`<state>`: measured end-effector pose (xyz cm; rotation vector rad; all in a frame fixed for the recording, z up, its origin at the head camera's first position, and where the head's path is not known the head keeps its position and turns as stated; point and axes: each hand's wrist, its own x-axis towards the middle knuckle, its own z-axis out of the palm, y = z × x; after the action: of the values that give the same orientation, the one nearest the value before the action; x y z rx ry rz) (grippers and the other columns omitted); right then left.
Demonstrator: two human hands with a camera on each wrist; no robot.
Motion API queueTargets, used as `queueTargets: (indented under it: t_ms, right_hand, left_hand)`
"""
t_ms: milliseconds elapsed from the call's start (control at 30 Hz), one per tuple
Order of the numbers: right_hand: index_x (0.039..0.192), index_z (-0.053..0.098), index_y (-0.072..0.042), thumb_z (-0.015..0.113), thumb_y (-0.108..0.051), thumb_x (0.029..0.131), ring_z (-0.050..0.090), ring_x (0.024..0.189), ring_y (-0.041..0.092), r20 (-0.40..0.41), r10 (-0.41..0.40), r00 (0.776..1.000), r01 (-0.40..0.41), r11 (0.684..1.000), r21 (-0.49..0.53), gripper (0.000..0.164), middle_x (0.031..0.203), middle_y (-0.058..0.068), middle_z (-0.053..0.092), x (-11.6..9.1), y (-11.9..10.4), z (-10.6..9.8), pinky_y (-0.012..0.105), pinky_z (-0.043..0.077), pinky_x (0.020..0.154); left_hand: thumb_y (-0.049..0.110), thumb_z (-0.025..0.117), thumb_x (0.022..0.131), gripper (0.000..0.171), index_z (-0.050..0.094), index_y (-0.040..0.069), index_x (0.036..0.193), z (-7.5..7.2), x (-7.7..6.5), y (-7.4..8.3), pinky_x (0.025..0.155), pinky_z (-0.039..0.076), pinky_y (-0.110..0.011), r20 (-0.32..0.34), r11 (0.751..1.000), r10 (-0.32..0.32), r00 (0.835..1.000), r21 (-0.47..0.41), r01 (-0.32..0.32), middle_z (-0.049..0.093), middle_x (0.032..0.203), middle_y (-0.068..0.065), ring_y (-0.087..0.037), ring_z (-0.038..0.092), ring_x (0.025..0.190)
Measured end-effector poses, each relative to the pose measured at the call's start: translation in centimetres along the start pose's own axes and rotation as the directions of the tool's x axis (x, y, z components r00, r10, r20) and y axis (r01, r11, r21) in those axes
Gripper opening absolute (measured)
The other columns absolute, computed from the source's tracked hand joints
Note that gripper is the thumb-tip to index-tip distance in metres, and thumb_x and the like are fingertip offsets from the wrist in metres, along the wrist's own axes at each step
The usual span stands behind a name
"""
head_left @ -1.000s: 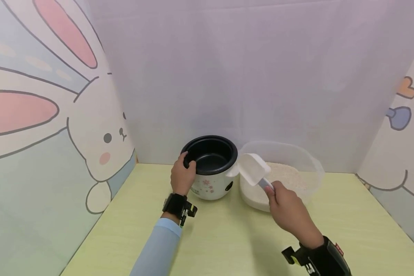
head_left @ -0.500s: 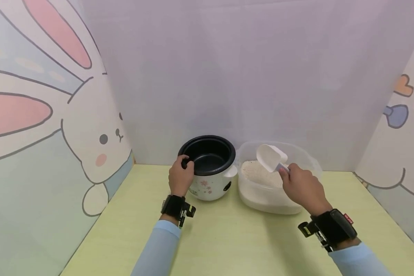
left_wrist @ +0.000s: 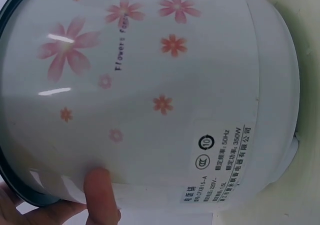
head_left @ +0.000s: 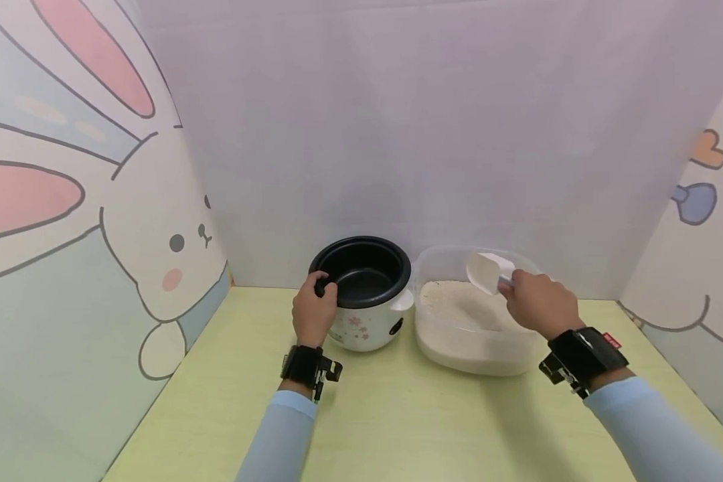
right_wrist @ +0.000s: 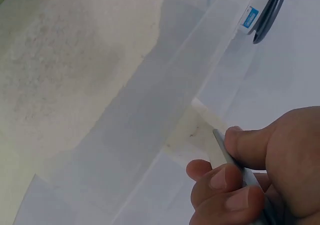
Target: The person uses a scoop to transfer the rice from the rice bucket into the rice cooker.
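A translucent plastic tub (head_left: 432,264) of cream-white grains (head_left: 448,300) sits below and left of the right hand (head_left: 541,305). Beside the left hand (head_left: 313,313), on its right, stands a round white rice cooker (head_left: 359,333) with a black inner pot (head_left: 366,286); that hand's curled fingers grip the rim. The right hand is wrapped round the grey handle of a white plastic scoop (head_left: 488,272), above the tub. A pale rectangular label (left_wrist: 220,157) near the cooker's base carries Chinese text, "220V~", "50Hz", "350W" and a CCC mark; "Flowers" (left_wrist: 119,57) is printed nearer the rim, its following word unclear.
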<state>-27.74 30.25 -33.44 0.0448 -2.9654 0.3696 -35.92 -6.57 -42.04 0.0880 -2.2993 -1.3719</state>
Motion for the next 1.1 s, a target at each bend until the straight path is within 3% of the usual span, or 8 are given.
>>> queueTargets:
  t_ms: [167, 400, 733, 900, 1100]
  right_hand:
    - [0.100, 0.059, 0.004, 0.051, -0.017, 0.102, 0.058, 0.064, 0.032, 0.125, 0.017, 0.992, -0.014, 1.000, -0.026, 0.022, 0.080, 0.015, 0.063, 1.2, 1.0, -0.3, 0.046, 0.043, 0.052]
    - [0.101, 0.056, 0.008, 0.051, -0.004, 0.094, 0.055, 0.070, 0.029, 0.291, -0.020, 0.957, 0.033, 0.999, -0.039, 0.014, 0.084, 0.015, 0.060, 2.0, 2.3, -0.3, 0.047, 0.044, 0.060]
    - [0.086, 0.056, -0.004, 0.048, -0.004, 0.098, 0.046, 0.065, 0.023, 0.389, -0.042, 0.920, 0.087, 0.991, -0.100, 0.015, 0.074, 0.007, 0.049, 1.9, 2.5, -0.6, 0.042, 0.038, 0.060]
    - [0.087, 0.057, -0.003, 0.048, -0.005, 0.098, 0.046, 0.066, 0.024, 0.384, 0.013, 0.923, 0.035, 0.992, -0.117, 0.014, 0.074, 0.007, 0.050, 2.3, 2.5, -0.1, 0.044, 0.038, 0.061]
    - [0.082, 0.060, -0.004, 0.050, -0.004, 0.097, 0.047, 0.061, 0.025, 0.283, 0.008, 0.959, 0.031, 0.990, -0.134, 0.018, 0.071, 0.007, 0.051, 3.0, 2.8, 1.4, 0.043, 0.039, 0.057]
  left_hand:
    - [0.034, 0.055, 0.096, 0.035, 0.069, 0.020, 0.126, -0.2, -0.1, -0.3, 0.055, 0.035, -0.036, -0.002, 1.000, -0.002, 1.000, 0.006, 0.002, 0.070, 0.112, -0.010, -0.028, 0.054, 0.070]
    - [0.035, 0.054, 0.097, 0.036, 0.068, 0.022, 0.128, -0.4, -0.5, -0.5, 0.054, 0.035, -0.037, -0.009, 1.000, -0.015, 1.000, -0.003, 0.015, 0.069, 0.109, -0.010, -0.027, 0.052, 0.067]
    - [0.036, 0.055, 0.096, 0.036, 0.069, 0.024, 0.127, 0.8, -0.2, -0.1, 0.067, 0.044, -0.041, -0.017, 0.999, -0.027, 0.999, -0.026, 0.026, 0.069, 0.124, -0.008, -0.029, 0.061, 0.088]
    - [0.037, 0.054, 0.095, 0.038, 0.069, 0.024, 0.127, 0.9, 0.0, 0.1, 0.064, 0.042, -0.040, -0.022, 0.999, -0.025, 0.999, -0.033, 0.024, 0.069, 0.123, -0.007, -0.030, 0.060, 0.085]
    - [0.035, 0.053, 0.095, 0.038, 0.069, 0.024, 0.128, 0.6, -0.1, -0.4, 0.061, 0.039, -0.038, -0.024, 0.999, -0.026, 0.999, -0.041, 0.025, 0.069, 0.122, -0.008, -0.029, 0.057, 0.080]
